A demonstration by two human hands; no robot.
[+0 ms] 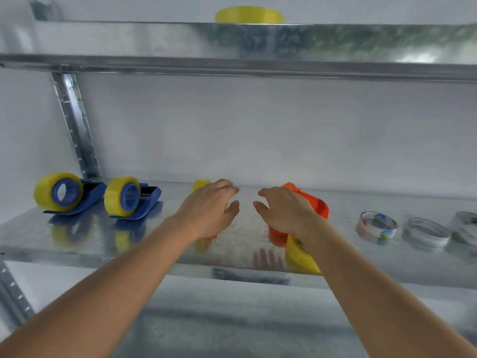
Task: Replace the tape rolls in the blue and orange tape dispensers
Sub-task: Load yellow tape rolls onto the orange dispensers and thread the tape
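Two bare forearms reach forward over a shiny metal shelf (77, 236). The left hand (210, 209) hovers above the shelf with its fingers loosely spread and relaxed, holding nothing. Behind and beneath it, mostly hidden, sits a yellow tape roll (201, 184); whether the hand touches it cannot be told. The right hand (285, 211) mirrors the left, fingers relaxed and apart, thumb pointing inward. It lies over an orange tape dispenser (318, 206); contact is not clear. A yellow tape roll (300, 257) shows below the right wrist at the near end of this dispenser, close to the shelf's front edge.

Farther left stand two blue tape dispensers, side by side, each loaded with a yellow roll: the nearer one (133, 197) and the outer one (67, 193). To the right of the orange dispenser lie used tape cores (376, 224) flat on the shelf, blurred. On the upper shelf (154, 42) rests another yellow tape roll (249, 14).
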